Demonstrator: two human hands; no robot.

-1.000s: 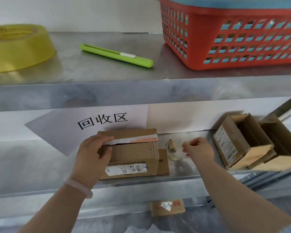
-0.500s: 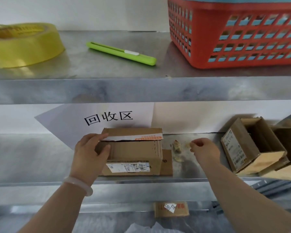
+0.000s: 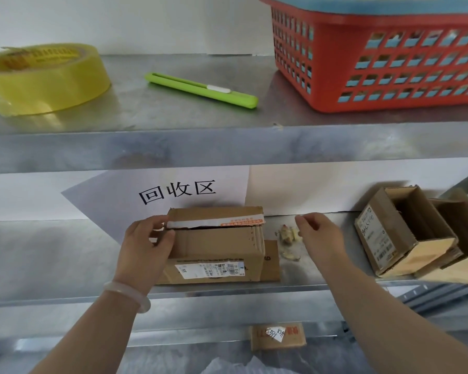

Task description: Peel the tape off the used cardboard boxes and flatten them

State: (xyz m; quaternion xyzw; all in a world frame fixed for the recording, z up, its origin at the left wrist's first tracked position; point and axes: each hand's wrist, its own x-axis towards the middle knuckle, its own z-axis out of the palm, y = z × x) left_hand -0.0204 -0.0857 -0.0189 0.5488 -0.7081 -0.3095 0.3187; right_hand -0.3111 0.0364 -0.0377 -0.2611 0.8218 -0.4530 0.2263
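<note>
The box (image 3: 216,251) sits on the middle shelf (image 3: 52,255), right under a paper sign (image 3: 179,190) with printed characters. Its top flap stands slightly lifted, with a white and orange tape strip (image 3: 216,222) along the edge. A flat piece of card (image 3: 272,261) lies under its right end.

The left hand (image 3: 146,248) grips the box's left end: fingers curled over the top by the flap, thumb pressed on the front face. A pale bracelet (image 3: 131,292) circles that wrist.

The right hand (image 3: 319,236) hovers just right of the box, apart from it, fingers loosely curled with thumb and forefinger drawn close. I can't tell whether they pinch anything. Crumpled tape scraps (image 3: 288,238) lie on the shelf between that hand and the box.

Further right, two open boxes (image 3: 401,233) lie tipped on their sides, touching.

On the top shelf (image 3: 173,117) are a yellow tape roll (image 3: 46,79), a green knife (image 3: 200,89) and a red basket (image 3: 389,63). Down below lies a small box (image 3: 277,337) with a white label.
</note>
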